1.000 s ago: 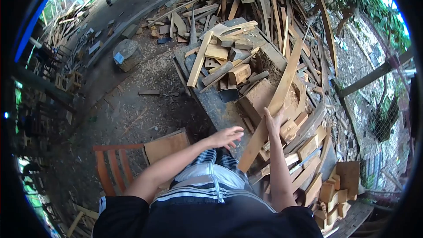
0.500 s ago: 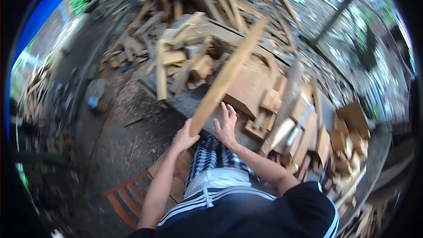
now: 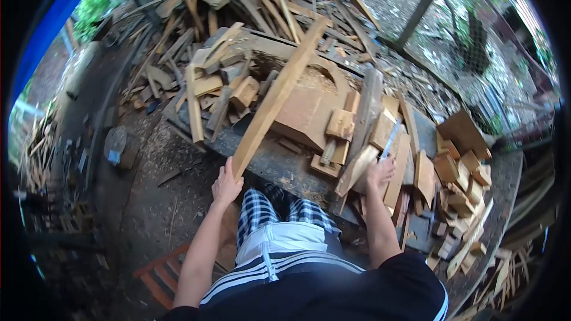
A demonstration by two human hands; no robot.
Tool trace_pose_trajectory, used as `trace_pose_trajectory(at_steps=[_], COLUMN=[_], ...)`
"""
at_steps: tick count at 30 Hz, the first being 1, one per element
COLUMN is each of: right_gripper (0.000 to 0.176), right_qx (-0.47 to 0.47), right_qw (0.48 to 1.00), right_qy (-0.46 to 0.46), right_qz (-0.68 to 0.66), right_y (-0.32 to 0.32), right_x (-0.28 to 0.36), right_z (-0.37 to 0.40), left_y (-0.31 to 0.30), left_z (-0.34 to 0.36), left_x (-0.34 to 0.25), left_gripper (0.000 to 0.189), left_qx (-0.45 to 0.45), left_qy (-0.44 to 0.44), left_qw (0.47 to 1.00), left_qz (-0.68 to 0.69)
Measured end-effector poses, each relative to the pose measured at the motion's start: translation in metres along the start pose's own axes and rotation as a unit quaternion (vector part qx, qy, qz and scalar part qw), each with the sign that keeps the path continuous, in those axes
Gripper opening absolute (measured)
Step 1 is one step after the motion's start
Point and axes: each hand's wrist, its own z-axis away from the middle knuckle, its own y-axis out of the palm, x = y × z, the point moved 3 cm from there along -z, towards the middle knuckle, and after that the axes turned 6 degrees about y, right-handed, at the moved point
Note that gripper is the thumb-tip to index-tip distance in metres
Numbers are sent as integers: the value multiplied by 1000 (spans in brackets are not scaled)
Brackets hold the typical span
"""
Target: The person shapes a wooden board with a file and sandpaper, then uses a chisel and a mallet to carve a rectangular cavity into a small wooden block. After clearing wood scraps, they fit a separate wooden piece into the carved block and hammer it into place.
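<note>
One end of a long board [image 3: 279, 98] is enclosed by the closed fingers of the left hand [image 3: 227, 185], the board being slanted up and away across the counter [image 3: 267, 160]. The right hand [image 3: 381, 172], its fingers bent and partly open, is placed among wood pieces [image 3: 398, 172] at the near end of a thin blue-grey strip [image 3: 390, 138]; whether the strip is gripped cannot be told. Beyond the counter's near edge, a large block [image 3: 304, 110] is partly crossed by the board. Loose timber [image 3: 256, 3] is heaped farthest away, behind the counter.
</note>
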Motion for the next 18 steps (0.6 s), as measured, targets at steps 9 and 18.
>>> trace_pose_trajectory(at_steps=[9, 18], right_gripper=[30, 42], right_qx=[189, 226], right_qw=[982, 927], right_qy=[8, -88], right_qz=[-31, -284], right_y=[17, -22], right_x=[-18, 54], right_z=[-45, -11], left_y=[0, -6], left_z=[-17, -35], left_x=[-28, -23], left_gripper=[92, 81], left_qx=[-53, -73], left_qy=[31, 48], left_qw=[997, 996], left_qz=[-40, -30])
